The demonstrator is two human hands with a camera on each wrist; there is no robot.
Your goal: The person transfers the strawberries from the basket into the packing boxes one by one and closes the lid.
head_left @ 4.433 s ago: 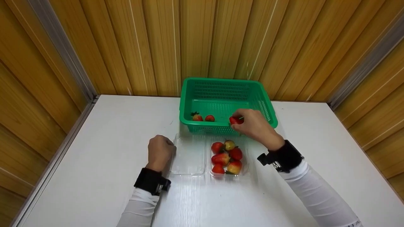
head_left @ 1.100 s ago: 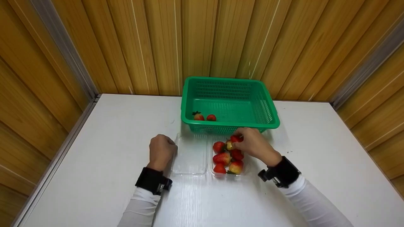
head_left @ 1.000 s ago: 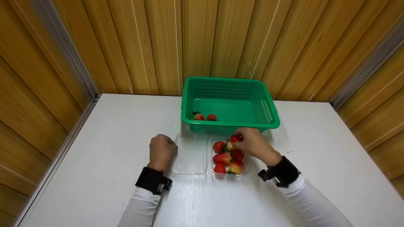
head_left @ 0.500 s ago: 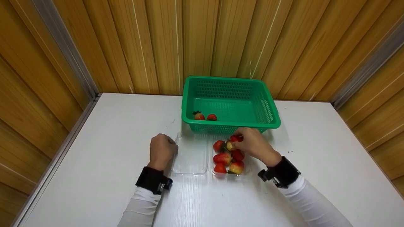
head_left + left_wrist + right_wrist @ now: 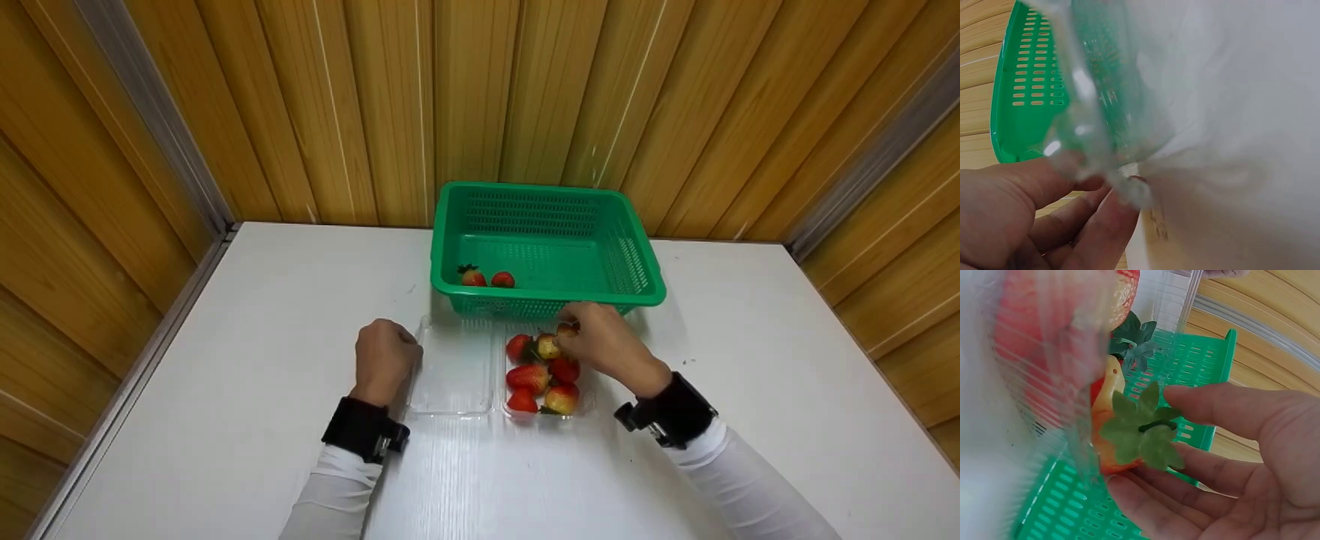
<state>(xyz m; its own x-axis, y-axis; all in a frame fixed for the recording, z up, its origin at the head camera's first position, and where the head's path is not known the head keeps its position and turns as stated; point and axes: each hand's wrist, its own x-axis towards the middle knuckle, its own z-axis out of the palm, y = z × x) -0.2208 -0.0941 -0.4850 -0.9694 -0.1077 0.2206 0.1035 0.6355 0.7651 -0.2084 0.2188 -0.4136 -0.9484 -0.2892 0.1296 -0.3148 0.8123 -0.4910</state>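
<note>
A clear plastic clamshell box (image 5: 450, 375) lies unfolded on the table, its left half holding no fruit. Several red and yellowish strawberries (image 5: 528, 377) fill the right half. My left hand (image 5: 384, 360) pinches the outer left edge of the box; the left wrist view shows its clear rim (image 5: 1086, 107) between thumb and finger. At the back right corner, my right hand (image 5: 607, 341) holds a strawberry (image 5: 568, 328) between thumb and fingers. Seen from the right wrist, this strawberry's green leaf cap (image 5: 1143, 430) faces the palm. The fingers partly hide the fruit in the head view.
Right behind the box stands a green perforated basket (image 5: 551, 294), with two strawberries (image 5: 502, 280) in its front left corner. A wood-patterned panel wall (image 5: 337, 112) rises behind the white table (image 5: 285, 300).
My right hand has brought the strawberry from above the basket's front rim down to the box's back right corner. There the fruit has turned, showing a yellower side. My left hand stays at the edge.
</note>
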